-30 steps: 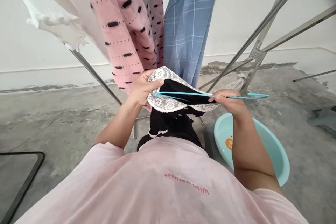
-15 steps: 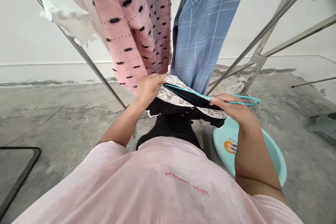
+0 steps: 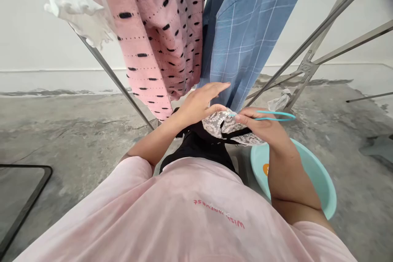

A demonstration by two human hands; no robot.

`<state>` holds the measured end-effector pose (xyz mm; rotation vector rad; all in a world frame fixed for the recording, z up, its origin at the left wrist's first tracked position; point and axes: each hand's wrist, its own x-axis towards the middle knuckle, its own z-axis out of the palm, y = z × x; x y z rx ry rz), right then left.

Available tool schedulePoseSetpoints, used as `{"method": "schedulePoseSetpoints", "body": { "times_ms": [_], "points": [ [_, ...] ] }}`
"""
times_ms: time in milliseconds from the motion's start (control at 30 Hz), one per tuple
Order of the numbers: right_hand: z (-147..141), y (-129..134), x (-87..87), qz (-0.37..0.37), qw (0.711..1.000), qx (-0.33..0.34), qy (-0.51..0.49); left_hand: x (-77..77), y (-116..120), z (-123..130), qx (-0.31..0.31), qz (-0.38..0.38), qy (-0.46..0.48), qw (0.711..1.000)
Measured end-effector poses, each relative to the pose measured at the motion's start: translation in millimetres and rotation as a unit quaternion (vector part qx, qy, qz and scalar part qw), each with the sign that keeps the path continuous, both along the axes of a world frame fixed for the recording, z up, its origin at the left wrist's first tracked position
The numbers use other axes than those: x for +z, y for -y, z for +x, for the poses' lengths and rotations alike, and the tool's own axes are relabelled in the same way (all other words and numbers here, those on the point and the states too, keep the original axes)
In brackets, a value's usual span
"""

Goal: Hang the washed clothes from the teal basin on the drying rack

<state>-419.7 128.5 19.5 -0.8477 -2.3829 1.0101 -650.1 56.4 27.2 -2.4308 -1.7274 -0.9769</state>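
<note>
A black garment (image 3: 201, 147) with a white lace collar (image 3: 222, 125) hangs in front of my chest. My right hand (image 3: 260, 127) grips a thin teal hanger (image 3: 276, 115) together with the lace collar; the hanger's end sticks out to the right. My left hand (image 3: 201, 104) lies on the left side of the collar with its fingers stretched out flat, thumb against the lace. Most of the hanger is hidden inside the garment.
A pink knit with black dashes (image 3: 159, 37), a blue checked shirt (image 3: 245, 37) and a white frilled piece (image 3: 73, 4) hang from a metal drying rack (image 3: 307, 65). A teal basin (image 3: 319, 180) sits on the concrete floor at my right. A black frame (image 3: 27, 208) lies at the left.
The hanger has slid further into the collar, so less of it shows. My left hand let go of the collar's edge and spread its fingers flat over it. The collar has bunched up.
</note>
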Motion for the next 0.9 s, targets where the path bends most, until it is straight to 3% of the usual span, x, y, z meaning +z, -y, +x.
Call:
{"method": "schedulePoseSetpoints", "body": {
  "times_ms": [133,267,367,533,633,700,800,900],
  "points": [
    [18,-16,10.5,0.022,0.998,-0.064,-0.011,-3.6,13,-14,0.051,-0.014,-0.054,0.997],
    [28,-21,14.2,0.025,0.995,-0.094,0.000,-32.0,17,-39,0.113,-0.033,-0.082,0.990],
    [29,-19,19.3,0.025,0.995,-0.097,0.002,-54.3,11,-57,0.163,-0.047,-0.050,0.984],
    [27,-19,27.4,0.017,0.996,-0.085,0.012,-74.8,-5,-84,0.160,-0.035,0.037,0.986],
    [27,-22,29.1,0.023,0.996,-0.079,0.032,-70.0,-9,-95,0.215,0.042,0.091,0.971],
    [27,-24,29.8,0.026,0.996,-0.074,0.041,-60.0,-7,-94,0.206,0.060,0.089,0.973],
    [24,-23,30.1,0.035,0.996,-0.057,0.054,-43.7,1,-70,0.106,0.035,0.028,0.993],
    [16,-16,28.5,0.016,0.997,-0.025,0.069,-38.1,7,-30,0.028,-0.028,-0.044,0.998]
  ]
}}
